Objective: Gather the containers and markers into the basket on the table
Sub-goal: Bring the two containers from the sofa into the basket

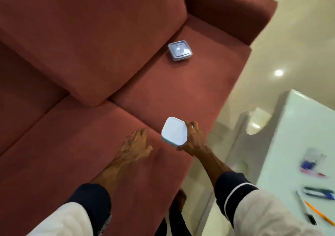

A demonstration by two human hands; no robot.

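Red sofa (126, 72) bears one container (179, 50) uncollected; right hand (193, 137) grips a white container (174, 132), left hand (136, 145) empty, markers (316, 193) wait on table (299, 126).

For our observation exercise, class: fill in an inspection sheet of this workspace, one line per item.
Surface: red sofa; white table at right.
Job's things: white container held above the sofa's front edge; clear lidded container on the sofa seat; blurred markers on the table. Basket not in view.
Clutter: orange pencil on the table.
Hands: right hand grips the white container; left hand open, over the seat.
Cables: nothing seen.
Surroundings: glossy pale floor.
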